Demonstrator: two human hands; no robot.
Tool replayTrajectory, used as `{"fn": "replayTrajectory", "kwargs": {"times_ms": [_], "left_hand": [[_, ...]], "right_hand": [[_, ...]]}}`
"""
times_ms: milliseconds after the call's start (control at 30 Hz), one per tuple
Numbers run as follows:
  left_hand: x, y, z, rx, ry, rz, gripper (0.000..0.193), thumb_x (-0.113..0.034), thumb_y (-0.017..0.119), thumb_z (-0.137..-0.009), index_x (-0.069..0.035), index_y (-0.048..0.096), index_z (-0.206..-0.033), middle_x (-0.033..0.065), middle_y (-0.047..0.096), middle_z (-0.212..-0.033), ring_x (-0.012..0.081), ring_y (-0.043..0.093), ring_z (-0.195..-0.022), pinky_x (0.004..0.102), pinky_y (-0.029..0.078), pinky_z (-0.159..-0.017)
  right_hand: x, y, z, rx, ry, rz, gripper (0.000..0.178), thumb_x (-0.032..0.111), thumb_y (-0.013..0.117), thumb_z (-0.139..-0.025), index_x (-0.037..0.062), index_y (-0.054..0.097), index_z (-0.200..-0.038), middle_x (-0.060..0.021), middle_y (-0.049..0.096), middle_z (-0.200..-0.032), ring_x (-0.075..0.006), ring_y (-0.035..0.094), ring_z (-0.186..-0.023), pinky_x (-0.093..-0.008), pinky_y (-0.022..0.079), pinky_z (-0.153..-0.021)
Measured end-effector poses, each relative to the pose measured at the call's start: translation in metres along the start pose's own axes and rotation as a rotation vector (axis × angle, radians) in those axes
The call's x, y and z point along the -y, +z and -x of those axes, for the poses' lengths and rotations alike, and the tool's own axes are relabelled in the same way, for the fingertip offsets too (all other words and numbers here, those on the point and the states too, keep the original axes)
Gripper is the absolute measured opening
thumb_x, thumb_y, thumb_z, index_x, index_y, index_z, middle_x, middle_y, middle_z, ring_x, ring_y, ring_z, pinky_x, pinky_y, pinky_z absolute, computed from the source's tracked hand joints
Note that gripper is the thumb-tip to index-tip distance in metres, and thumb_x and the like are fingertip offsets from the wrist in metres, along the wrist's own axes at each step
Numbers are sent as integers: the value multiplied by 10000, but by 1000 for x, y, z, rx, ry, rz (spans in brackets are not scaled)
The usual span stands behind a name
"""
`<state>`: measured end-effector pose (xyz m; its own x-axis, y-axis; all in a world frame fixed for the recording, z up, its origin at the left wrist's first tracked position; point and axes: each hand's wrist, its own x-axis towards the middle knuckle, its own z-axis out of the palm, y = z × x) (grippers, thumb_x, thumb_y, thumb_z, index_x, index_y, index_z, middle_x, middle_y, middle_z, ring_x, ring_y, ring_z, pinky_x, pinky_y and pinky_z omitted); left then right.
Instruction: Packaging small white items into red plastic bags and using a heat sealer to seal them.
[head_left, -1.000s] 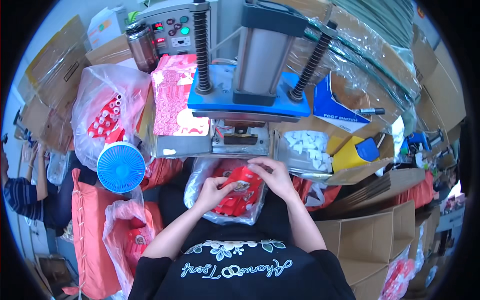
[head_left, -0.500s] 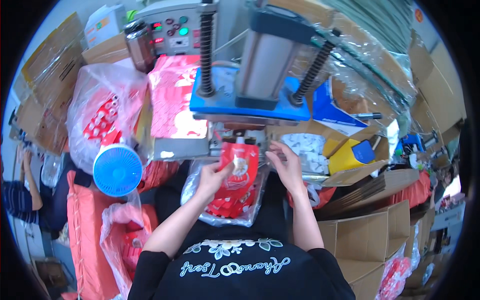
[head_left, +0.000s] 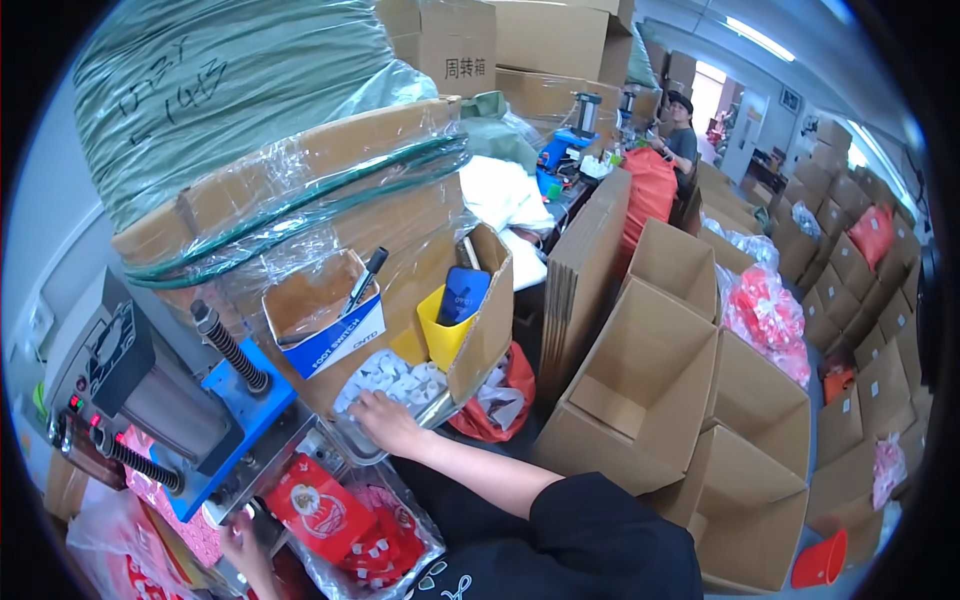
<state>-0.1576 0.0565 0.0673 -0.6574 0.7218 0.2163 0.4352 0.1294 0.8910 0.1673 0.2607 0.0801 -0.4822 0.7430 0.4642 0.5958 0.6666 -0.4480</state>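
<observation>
Your right hand (head_left: 385, 420) reaches fingers-spread into the tray of small white pieces (head_left: 395, 380), none yet lifted, while your left hand (head_left: 240, 535) pinches a red pouch (head_left: 318, 510) at the press (head_left: 170, 400), unpressed, more pouches bagged nearby.

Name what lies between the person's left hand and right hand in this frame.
In the head view, a red printed pouch lies between the left hand and the right hand, under the blue press; the right hand rests on small white pieces.
</observation>
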Motion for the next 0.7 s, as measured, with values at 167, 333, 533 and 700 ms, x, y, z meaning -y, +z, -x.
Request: {"fn": "replayTrajectory", "kwargs": {"times_ms": [167,333,533,700], "left_hand": [[-31,-14,65,-249,668,-857,530,-129,682,-887,-3,503,-1369,170,600,-1278,255,576,-1160,376,426,-981],[-34,-41,89,-176,453,-708,273,-162,640,-898,-70,710,-1145,155,670,-1153,345,594,-1107,435,418,-983],[-95,4,115,-18,190,24,176,-59,723,-847,23,728,-1002,5,667,-750,74,471,-604,212,383,-547],[-50,27,147,354,-123,34,333,-49,688,-853,31,651,-1174,123,711,-1051,171,667,-928,301,505,-835]], "right_hand": [[-13,2,-2,-34,2,-159,301,90,666,-812,65,598,-1104,-154,583,-1090,-348,577,-1030,-432,509,-828],[7,-32,-6,125,158,-546,235,77,684,-801,33,639,-1027,-160,654,-1001,-310,652,-936,-395,520,-778],[92,-51,5,254,-200,-707,176,139,672,-810,43,658,-957,-141,665,-956,-322,651,-898,-411,507,-785],[113,-30,17,658,-427,-727,196,146,672,-768,41,677,-934,-118,678,-874,-275,656,-828,-379,504,-749]]}}
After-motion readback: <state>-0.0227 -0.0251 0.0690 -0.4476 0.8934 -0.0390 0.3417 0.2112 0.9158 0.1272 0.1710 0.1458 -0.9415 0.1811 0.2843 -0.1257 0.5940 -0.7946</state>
